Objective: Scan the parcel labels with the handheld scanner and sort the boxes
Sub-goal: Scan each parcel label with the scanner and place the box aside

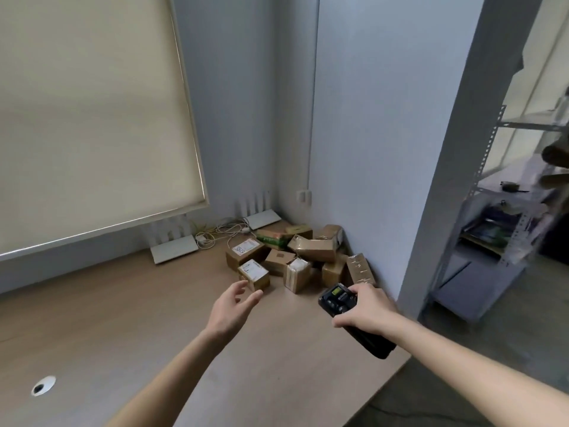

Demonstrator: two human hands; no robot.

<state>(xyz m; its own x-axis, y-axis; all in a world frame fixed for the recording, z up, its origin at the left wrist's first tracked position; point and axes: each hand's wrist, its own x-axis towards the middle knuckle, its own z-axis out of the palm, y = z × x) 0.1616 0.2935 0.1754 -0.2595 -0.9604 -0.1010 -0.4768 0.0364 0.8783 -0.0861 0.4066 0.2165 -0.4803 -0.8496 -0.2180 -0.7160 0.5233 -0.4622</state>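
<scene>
Roller blind (92, 118): cream, lowered, filling the far left wall.

Desk (123, 334): long wood-tone top running into the far right corner; a cable grommet (43, 385) sits at its near left.

Metal shelving (480, 241): grey slotted-angle unit, right of the wall end, contents blurred.

Parcel pile (308, 251): a loose heap of brown cardboard boxes in the far right corner of the desk, some tilted against one another and against the wall. Two white routers (174, 249) and tangled cables lie just left of the heap.

Handheld scanner (341, 306): black, keypad and small lit screen facing up. Its long axis runs from near right to far left, head end toward the pile. It is held above the desk's right part, near the pile.

Right hand (366, 308): fingers and thumb wrapped round the scanner body.

Left hand (235, 303): fingers spread and relaxed, holding nothing, reaching toward the nearest box; whether the fingertips touch it cannot be told.

Nearest labelled box (254, 275): small, white label on top, at the pile's near left edge.

Step, as judged: picking a parcel for scanning. The next move likely calls for gripping this box, keeping its label upward, and swinging the scanner head left onto it.
</scene>
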